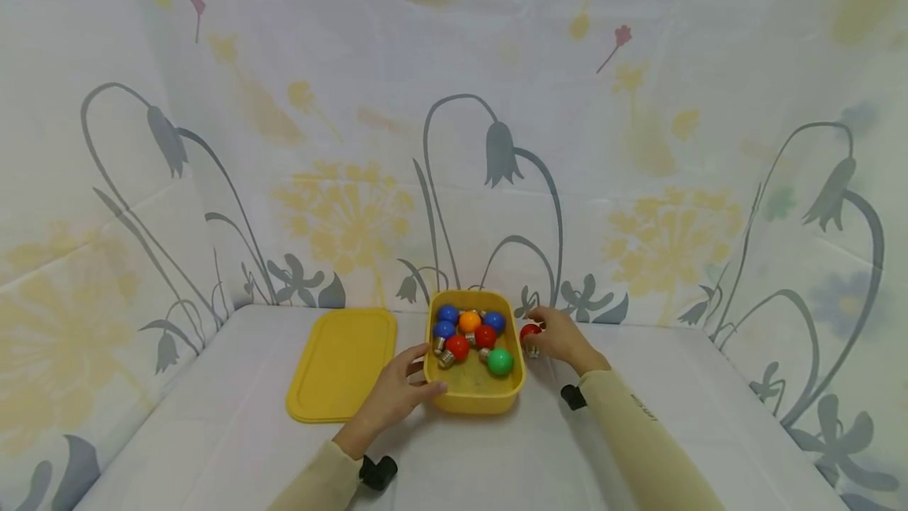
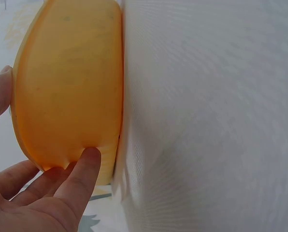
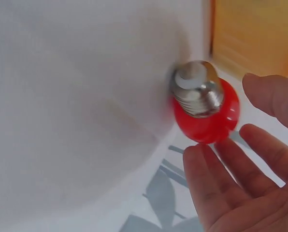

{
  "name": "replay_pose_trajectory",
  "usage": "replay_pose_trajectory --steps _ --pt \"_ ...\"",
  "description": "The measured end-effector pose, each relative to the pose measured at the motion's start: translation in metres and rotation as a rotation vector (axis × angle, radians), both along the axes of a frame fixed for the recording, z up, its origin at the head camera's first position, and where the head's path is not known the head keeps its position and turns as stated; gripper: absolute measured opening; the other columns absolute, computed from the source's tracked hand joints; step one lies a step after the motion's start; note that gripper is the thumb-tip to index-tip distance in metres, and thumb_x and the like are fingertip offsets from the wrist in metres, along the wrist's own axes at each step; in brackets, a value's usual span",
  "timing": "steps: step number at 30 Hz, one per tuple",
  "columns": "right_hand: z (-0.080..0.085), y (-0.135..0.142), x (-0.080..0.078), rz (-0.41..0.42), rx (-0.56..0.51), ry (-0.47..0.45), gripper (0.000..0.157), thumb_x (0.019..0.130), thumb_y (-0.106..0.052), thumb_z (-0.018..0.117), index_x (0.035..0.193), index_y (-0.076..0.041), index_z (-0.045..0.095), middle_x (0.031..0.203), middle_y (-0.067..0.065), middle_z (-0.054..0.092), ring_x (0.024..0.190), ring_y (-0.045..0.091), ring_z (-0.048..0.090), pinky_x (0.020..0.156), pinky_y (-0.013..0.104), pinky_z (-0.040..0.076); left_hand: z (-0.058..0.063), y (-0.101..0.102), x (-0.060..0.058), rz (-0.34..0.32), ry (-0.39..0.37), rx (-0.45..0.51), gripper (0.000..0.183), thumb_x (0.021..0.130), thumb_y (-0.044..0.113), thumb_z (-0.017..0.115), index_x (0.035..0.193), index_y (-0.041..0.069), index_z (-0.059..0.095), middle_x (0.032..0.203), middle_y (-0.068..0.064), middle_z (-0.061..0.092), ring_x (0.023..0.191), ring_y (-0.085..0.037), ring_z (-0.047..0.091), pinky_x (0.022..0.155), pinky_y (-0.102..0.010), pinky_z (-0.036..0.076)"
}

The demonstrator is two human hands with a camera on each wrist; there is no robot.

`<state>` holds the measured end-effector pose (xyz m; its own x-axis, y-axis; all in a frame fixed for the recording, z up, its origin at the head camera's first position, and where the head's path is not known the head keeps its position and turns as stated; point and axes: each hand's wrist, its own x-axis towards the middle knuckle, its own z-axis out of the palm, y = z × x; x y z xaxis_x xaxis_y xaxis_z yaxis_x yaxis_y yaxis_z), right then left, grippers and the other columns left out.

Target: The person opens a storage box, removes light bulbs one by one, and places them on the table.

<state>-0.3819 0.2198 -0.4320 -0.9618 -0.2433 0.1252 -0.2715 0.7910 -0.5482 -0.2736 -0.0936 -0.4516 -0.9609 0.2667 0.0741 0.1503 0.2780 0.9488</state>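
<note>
Touching the deep yellow plastic box with rounded corners [image 1: 475, 403] right of centre in the head view's lower half, the left hand [image 1: 397, 393] is spread wide at its left side, thumb near the front rim and fingers extended. The left wrist view shows fingertips against the translucent wall.

Just beside the box's right side is a round red light bulb with a silvery screw base [image 3: 202, 106]. The right hand [image 1: 563, 337] reaches it with spread fingers; in the right wrist view fingertips meet the globe's lower edge, while the thumb stands apart. Whether the bulb's weight is on the table cannot be told.

Inside the box lie three blue bulbs [image 1: 494, 322], an orange bulb [image 1: 470, 322] and two red bulbs [image 1: 457, 348], with a green bulb [image 1: 500, 362] toward the lower right. A flat yellow rounded lid [image 1: 340, 365] lies left of the box on a white-covered table [image 1: 461, 464]. Behind, a white floral backdrop [image 1: 369, 61] fills the upper frame.
</note>
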Motion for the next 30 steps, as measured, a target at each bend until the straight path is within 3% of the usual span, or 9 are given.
replay_pose_trajectory --steps 11,15,25,30 --pt "0.023 -0.006 0.010 0.051 0.017 0.090 0.045 0.087 -0.022 0.068 0.124 0.001 0.059 0.120 0.020 0.060 0.108 0.038 0.056 0.091 0.050 0.050 0.003 0.000 0.002 -0.002 -0.005 0.014 0.078 0.084 0.024 0.075 0.146 0.001 0.034 0.148 -0.022 0.034 0.129 -0.041 0.043 0.093 -0.042 0.050" --pt "0.030 -0.013 0.018 0.113 -0.013 0.128 0.044 0.087 -0.021 0.068 0.124 0.001 0.060 0.119 0.018 0.060 0.106 0.038 0.057 0.089 0.049 0.051 0.005 0.001 0.004 0.002 -0.006 0.008 0.078 0.084 0.024 0.075 0.146 0.002 0.034 0.148 -0.022 0.034 0.128 -0.041 0.043 0.092 -0.043 0.050" --pt "0.037 -0.036 0.038 0.277 -0.004 0.110 0.044 0.083 -0.024 0.073 0.121 -0.005 0.061 0.117 0.011 0.061 0.107 0.032 0.056 0.092 0.046 0.048 0.003 0.000 0.002 0.002 -0.006 0.001 0.077 0.084 0.024 0.075 0.146 0.002 0.034 0.148 -0.022 0.034 0.129 -0.040 0.043 0.093 -0.042 0.050" --pt "0.035 -0.043 0.041 0.294 0.052 0.079 0.046 0.082 -0.024 0.075 0.123 -0.010 0.062 0.121 0.005 0.059 0.112 0.029 0.053 0.101 0.048 0.043 0.003 0.001 0.001 0.005 0.002 -0.001 0.076 0.084 0.023 0.075 0.146 0.002 0.035 0.148 -0.021 0.035 0.129 -0.040 0.044 0.093 -0.042 0.050"
